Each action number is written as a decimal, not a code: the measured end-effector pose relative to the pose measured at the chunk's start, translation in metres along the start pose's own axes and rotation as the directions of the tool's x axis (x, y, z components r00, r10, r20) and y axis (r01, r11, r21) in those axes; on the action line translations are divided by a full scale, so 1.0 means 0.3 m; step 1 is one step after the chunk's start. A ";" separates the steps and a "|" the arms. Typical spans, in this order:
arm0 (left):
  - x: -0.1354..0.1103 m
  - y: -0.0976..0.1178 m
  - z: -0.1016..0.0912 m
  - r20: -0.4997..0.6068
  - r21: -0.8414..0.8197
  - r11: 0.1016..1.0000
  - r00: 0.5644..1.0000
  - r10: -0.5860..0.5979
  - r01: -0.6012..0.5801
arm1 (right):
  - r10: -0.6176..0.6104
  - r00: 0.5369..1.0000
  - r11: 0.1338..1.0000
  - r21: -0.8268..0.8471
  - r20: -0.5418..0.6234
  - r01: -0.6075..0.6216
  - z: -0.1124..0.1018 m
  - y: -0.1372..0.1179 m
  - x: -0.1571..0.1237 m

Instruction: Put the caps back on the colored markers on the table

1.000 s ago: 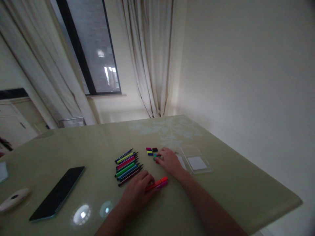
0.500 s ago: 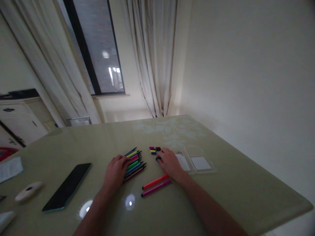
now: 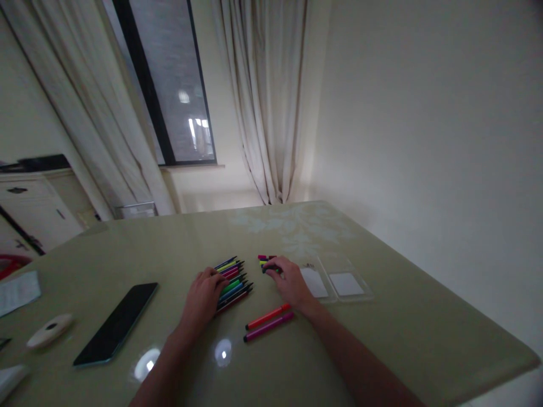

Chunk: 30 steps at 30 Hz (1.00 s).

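Note:
My left hand (image 3: 206,293) is closed on the uncapped markers (image 3: 232,287), its fingers over their rear ends. They lie side by side in many colours, tips pointing right and away. My right hand (image 3: 289,280) is closed in a pinch on a dark marker cap (image 3: 265,269), beside a small group of coloured caps (image 3: 263,258). Some of that group is hidden by my fingers. Nearer to me lie an orange-red marker (image 3: 267,317) and a purple marker (image 3: 268,327), both capped.
An open clear plastic case (image 3: 368,294) with white inserts lies right of my right hand. On the left are a black phone (image 3: 116,325), a white oval device (image 3: 50,331) and some paper (image 3: 19,293). The table (image 3: 424,339) meets the wall on the right.
My right hand has shifted slightly left and its fingers now pinch the dark cap right against the cap group. My left hand stays over the markers, with barely any movement.

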<state>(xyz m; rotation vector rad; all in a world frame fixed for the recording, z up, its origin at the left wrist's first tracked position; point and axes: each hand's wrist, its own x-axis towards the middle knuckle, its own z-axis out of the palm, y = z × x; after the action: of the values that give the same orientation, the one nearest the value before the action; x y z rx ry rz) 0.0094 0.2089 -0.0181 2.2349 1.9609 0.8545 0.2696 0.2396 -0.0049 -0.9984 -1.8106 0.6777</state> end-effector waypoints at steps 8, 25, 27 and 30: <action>-0.018 0.108 -0.026 -0.019 -0.355 0.933 0.997 -0.069 0.058 | 0.089 0.996 0.948 0.308 -0.001 -0.084 -0.012 -0.012 0.010; -0.044 0.162 -0.021 0.019 -0.576 0.816 0.998 -0.053 0.055 | 0.115 0.983 0.932 0.328 0.144 -0.157 -0.014 -0.045 -0.001; -0.048 0.168 -0.017 0.053 -0.629 0.771 0.995 -0.086 0.101 | 0.125 0.981 0.920 0.353 0.150 -0.171 -0.016 -0.052 -0.003; -0.052 0.185 -0.020 0.087 -0.691 0.708 0.990 -0.114 0.143 | 0.148 0.976 0.898 0.393 0.158 -0.199 -0.018 -0.067 -0.007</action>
<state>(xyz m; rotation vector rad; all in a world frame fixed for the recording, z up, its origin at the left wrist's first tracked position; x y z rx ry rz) 0.0561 0.1818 0.0025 1.6248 1.3943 1.2529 0.2682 0.2275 0.0123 -0.8527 -1.6009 1.1985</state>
